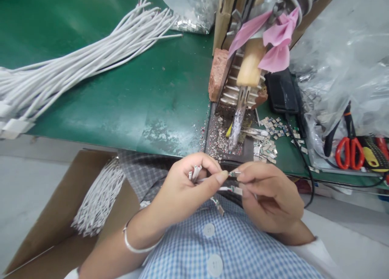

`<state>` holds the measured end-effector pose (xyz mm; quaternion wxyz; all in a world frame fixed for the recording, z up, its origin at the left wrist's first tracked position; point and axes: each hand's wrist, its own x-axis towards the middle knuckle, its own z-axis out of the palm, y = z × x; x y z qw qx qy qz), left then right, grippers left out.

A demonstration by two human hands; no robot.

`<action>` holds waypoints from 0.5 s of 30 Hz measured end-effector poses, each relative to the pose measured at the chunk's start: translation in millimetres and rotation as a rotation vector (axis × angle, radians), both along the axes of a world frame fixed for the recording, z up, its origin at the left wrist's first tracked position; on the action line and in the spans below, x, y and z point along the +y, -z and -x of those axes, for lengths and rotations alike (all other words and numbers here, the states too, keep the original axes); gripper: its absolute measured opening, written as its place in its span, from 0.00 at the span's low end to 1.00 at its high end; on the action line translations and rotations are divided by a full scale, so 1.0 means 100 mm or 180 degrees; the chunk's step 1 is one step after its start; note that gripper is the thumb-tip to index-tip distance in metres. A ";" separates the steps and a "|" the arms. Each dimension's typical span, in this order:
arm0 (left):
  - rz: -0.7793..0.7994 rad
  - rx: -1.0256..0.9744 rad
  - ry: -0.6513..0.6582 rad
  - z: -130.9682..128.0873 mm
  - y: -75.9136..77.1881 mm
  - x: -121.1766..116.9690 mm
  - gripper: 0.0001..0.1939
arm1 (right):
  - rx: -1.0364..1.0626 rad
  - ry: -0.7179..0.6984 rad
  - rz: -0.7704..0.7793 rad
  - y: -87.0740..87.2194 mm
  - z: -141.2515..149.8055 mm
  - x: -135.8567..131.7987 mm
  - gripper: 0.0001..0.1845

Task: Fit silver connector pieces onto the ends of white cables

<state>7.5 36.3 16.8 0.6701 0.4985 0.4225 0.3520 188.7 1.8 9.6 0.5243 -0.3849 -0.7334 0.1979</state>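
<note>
My left hand (194, 182) is closed round several white cables, their cut ends poking up out of the fist. Between its thumb and forefinger it pinches one cable near the tip. Facing it, my right hand (269, 190) pinches a small metal USB connector (235, 174) at that cable's end. Just below, a second USB connector (236, 190) on a white cable touches the right fingers. A third USB connector (219, 208) hangs under the left hand. Above the hands, a soldering iron (240, 117) with a wooden handle rests tip down on its stand.
A bundle of white cables (100, 56) lies on the green table (170, 92). Loose USB connectors (269, 147) are scattered right of the iron, near a black power adapter (282, 90) and red-handled cutters (349, 151). A brick (218, 74) flanks the stand. A cardboard box (45, 214) holds more cables.
</note>
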 end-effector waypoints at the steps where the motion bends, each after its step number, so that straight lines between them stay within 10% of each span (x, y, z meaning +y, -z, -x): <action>1: -0.0009 0.0001 -0.0019 -0.01 0.00 -0.01 0.12 | 0.0042 -0.0097 0.0067 -0.02 -0.02 -0.03 0.14; 6: 0.0068 0.0240 0.0259 -0.01 0.02 -0.07 0.22 | 0.0449 -0.0825 0.0918 -0.08 -0.11 -0.13 0.08; 15: 0.0137 0.0141 0.1279 -0.05 0.15 -0.10 0.13 | -0.0026 -0.0525 0.1204 -0.03 0.01 -0.03 0.08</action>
